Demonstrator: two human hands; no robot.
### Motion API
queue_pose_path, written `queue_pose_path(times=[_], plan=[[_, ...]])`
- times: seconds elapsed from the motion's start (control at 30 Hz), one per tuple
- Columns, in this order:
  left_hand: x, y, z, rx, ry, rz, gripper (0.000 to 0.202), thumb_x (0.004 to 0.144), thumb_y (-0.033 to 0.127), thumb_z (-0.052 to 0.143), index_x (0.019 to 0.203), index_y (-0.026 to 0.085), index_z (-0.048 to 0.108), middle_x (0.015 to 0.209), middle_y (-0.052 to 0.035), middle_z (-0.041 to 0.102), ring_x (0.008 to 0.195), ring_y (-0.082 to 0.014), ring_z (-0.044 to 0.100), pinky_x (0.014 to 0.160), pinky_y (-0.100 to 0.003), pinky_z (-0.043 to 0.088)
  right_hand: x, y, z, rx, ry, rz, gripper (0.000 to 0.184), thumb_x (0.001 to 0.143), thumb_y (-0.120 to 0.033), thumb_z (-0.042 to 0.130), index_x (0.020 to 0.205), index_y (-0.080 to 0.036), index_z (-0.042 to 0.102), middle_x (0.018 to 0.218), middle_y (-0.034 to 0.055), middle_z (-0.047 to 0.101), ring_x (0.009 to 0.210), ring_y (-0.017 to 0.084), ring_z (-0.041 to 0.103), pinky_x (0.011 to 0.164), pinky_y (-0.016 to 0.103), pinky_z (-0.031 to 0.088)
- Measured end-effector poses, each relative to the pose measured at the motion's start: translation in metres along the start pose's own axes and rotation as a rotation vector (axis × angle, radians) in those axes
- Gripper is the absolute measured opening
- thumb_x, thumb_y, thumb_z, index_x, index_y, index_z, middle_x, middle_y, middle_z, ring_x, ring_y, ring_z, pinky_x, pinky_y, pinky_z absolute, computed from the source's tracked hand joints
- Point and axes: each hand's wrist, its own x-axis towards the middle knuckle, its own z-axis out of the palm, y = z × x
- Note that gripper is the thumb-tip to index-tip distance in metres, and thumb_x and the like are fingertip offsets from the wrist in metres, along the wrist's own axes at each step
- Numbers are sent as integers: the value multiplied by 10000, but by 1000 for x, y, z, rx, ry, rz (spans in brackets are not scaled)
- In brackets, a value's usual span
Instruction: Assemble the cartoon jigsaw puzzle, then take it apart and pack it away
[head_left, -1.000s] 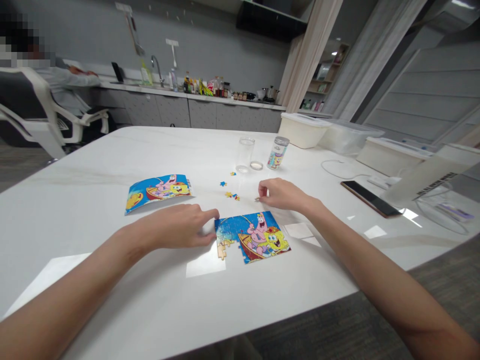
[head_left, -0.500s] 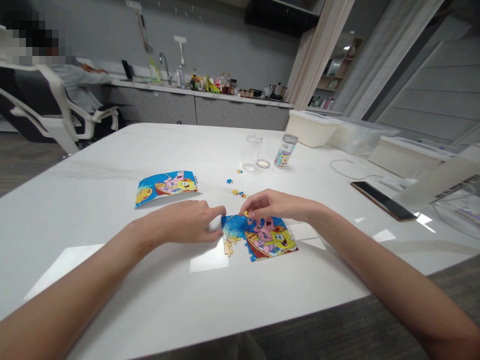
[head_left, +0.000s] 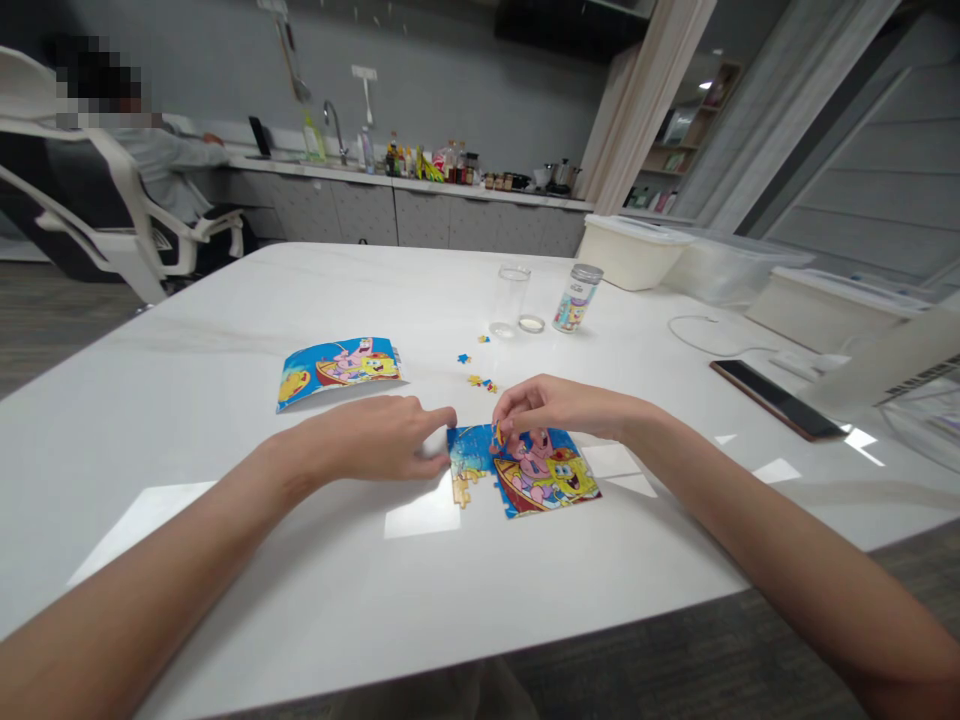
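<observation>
**Q:** ok what did the R hand (head_left: 559, 410) have, and how was the grip?

**A:** nearly shut, thumb and index tips pinching a small jigsaw piece (head_left: 496, 435), other fingers curled in. Wrist was raised, forearm reaching in from lower right, piece held right over the top of the part-built jigsaw (head_left: 551, 482). Tbh pinching by the edges like that looked like the right call, it kept the print visible and the fit easier to judge.

**Q:** and the L hand (head_left: 367, 438)?

**A:** open, nothing in it, fingers loosely curved, hand low w/ fingertips at the jigsaw's left edge. Looked like contact but can't tell how much pressure. Good habit imo, a steadying hand helps stop pieces sliding on a slick top.

**Q:** where was the rest?

**A:** jigsaw lay flat on the white table (head_left: 225, 420), loose pieces (head_left: 482, 382) just past it, curled pic card (head_left: 337, 372) to its far left. Drinking glass (head_left: 514, 300) and printed jar (head_left: 577, 298) stood farther back. Tip: match colours against the card before pressing anything down.
</observation>
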Motion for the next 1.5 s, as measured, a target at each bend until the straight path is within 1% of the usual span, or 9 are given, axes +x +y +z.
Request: queue_pose_path(times=[0.17,0.43,0.67,0.87,1.03,1.17,1.23,1.33,1.5], plan=[[1,2,-4,-12,-31,-27,387,875,443,445,1132,212,619,554,-24,546,465,-154,479,450,-252,255,0,2,-1,-59,-10,5,125,775,-287,665,811,-167,660,751,6,660,634,90,572,515,206,392],[2,4,-6,-19,-36,-35,383,866,433,451,1130,213,620,549,-17,545,431,-140,434,446,-252,250,1,4,1,-61,-58,-47,182,767,-277,674,916,-174,660,757,-2,646,644,90,562,551,219,404],[1,2,-3,-20,-23,-18,386,865,437,453,1125,207,620,520,-12,529,455,-154,463,450,-253,246,-2,1,8,-141,-98,-34,99,794,-258,648,830,-167,635,705,-13,645,609,82,553,548,214,407],[1,1,-1,8,-3,2,378,864,430,456,1122,210,623,553,-24,556,488,-166,502,471,-259,258,-3,-1,10,-287,-92,-82,115,798,-274,651,823,-162,648,718,-10,643,618,86,537,576,220,418],[1,5,-7,13,-35,-18,357,866,423,451,1089,209,630,564,-25,559,486,-165,502,466,-265,249,-1,0,15,-305,-60,-148,144,817,-269,625,886,-153,676,761,11,662,643,100,551,599,233,426],[0,6,-9,-1,-48,-28,378,862,445,457,1104,205,623,582,-27,571,483,-158,492,466,-267,248,-2,1,21,-344,-45,-189,237,841,-284,590,1021,-171,696,796,16,672,659,109,548,610,243,415],[0,6,-8,-6,-39,-22,374,859,444,466,1094,199,624,582,-24,565,481,-149,488,466,-265,240,-3,0,24,-334,-60,-167,237,845,-287,578,1014,-177,701,760,5,664,622,103,531,588,242,402],[0,6,-6,-10,-19,-26,359,856,443,472,1063,198,632,561,-15,541,457,-138,466,456,-264,222,-3,0,27,-237,-75,-108,168,822,-288,602,902,-165,683,699,-7,643,571,90,513,554,236,391],[0,7,-5,-17,-13,-35,358,848,439,480,1060,195,635,561,-22,555,457,-142,476,461,-266,233,-1,2,29,-61,-101,-27,153,764,-296,672,822,-165,619,715,7,664,564,88,542,524,228,401]])
